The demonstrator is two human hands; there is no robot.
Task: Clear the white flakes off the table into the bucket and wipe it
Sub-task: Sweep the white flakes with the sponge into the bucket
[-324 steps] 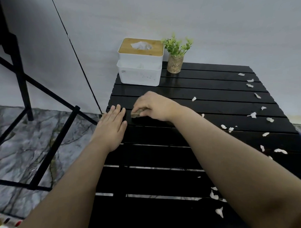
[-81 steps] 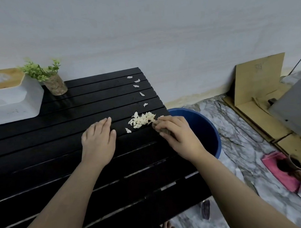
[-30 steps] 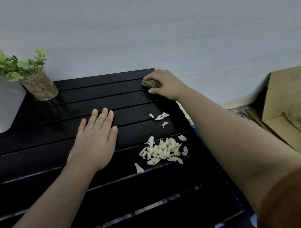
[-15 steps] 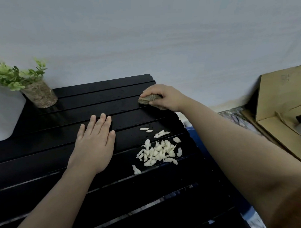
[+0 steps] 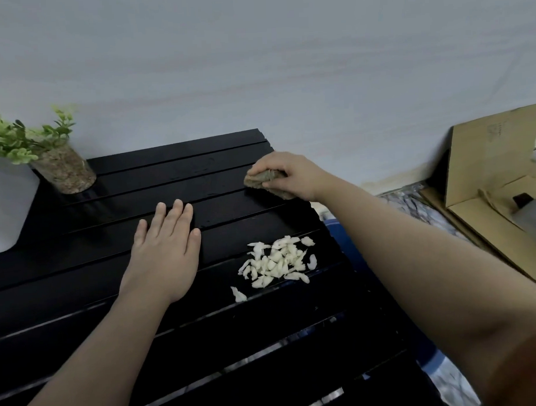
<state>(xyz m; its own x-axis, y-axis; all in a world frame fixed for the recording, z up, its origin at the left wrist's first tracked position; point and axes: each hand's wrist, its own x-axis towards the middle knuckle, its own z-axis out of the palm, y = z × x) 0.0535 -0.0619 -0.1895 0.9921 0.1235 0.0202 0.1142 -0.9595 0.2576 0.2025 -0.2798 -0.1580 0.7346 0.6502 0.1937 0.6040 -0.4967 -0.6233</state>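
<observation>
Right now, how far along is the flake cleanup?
Done: the white flakes are gathered into one pile near the table's right edge, one stray just beside it. In hand: the right hand presses a brownish cloth on the far slats; the left hand lies flat on the table. Left: pushing the pile into the blue bucket beside that edge, and wiping where the pile sits.

Small white flakes [image 5: 278, 260], heaped in a loose pile near the right edge of the black slatted table [image 5: 80, 270], one stray flake just beside the pile on its near left. Blue bucket [image 5: 347, 248] below the table's right edge, mostly hidden. Brownish rag [image 5: 264, 183], crumpled, pressed on a far slat near the corner.
</observation>
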